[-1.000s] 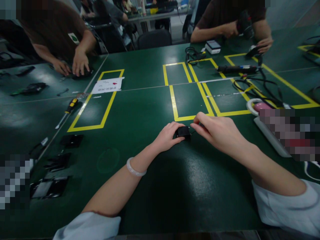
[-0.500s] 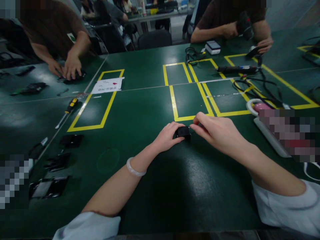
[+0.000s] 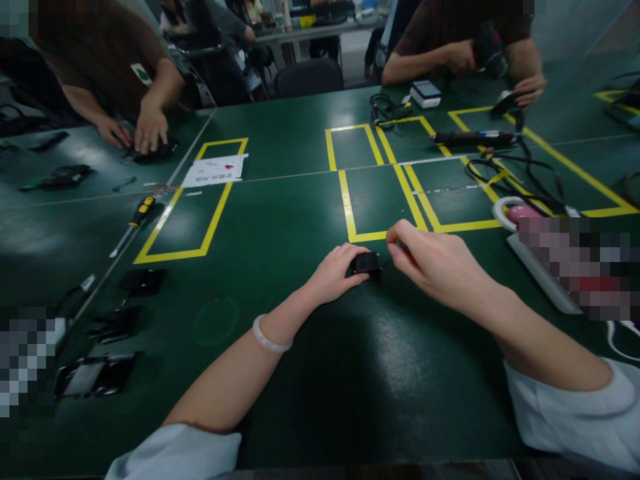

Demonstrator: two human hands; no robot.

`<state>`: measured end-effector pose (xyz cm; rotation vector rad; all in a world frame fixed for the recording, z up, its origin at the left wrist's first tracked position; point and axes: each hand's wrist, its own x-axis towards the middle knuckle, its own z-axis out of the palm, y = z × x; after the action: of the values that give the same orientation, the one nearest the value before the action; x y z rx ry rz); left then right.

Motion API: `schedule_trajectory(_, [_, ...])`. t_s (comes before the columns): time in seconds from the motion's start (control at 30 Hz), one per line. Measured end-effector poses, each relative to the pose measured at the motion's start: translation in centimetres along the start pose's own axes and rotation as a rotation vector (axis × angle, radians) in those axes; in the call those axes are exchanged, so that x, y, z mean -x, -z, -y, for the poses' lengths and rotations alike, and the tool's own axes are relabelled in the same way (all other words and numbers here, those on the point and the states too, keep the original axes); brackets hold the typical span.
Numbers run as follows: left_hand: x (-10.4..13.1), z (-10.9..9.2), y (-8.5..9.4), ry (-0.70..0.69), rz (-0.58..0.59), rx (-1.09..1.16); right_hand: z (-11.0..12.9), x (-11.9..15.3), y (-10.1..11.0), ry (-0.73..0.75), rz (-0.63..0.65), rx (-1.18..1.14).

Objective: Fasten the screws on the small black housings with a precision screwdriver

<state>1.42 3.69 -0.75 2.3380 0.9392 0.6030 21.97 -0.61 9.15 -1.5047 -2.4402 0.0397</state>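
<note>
A small black block-shaped part (image 3: pixel 367 265) rests on the green table (image 3: pixel 280 413), gripped between the thumb and fingers of my left hand (image 3: pixel 341 272). Just to its right, my right hand (image 3: pixel 425 260) is closed in a pinch. A thin dark piece shows between the pinched fingertips and the block; whether it is a wire or a tool is too small to tell. My left wrist wears a pale bracelet (image 3: pixel 270 337).
Black parts (image 3: pixel 143 282) and a screwdriver (image 3: pixel 143 210) lie left. Yellow tape outlines (image 3: pixel 385 236) mark the table beyond my hands. Right are a white ring (image 3: pixel 500 215), cables and a dark pen-shaped tool (image 3: pixel 473 139). Two people work across the table, one holding a power tool (image 3: pixel 490 50).
My right hand has shifted slightly up and away from the black block, while my left hand stays in place. The hands of the person at the far left have moved slightly right.
</note>
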Motion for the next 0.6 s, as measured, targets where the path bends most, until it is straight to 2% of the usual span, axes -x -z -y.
schedule_trajectory(0.17, [-0.01,0.05,-0.01,0.003,0.007,0.002,0.0,-0.13,-0.07,-0.027,0.046,0.044])
schedule_trajectory(0.3, [-0.04,-0.02,0.04,0.002,0.007,0.007,-0.04,-0.14,-0.23,-0.034,0.02,0.069])
schedule_trajectory(0.43, [-0.04,-0.11,0.07,0.007,0.008,0.008,0.02,-0.04,-0.08,-0.022,-0.001,0.042])
schedule_trajectory(0.6, [-0.04,-0.04,0.06,0.005,0.009,0.01,0.21,-0.14,0.21,-0.019,0.039,-0.008])
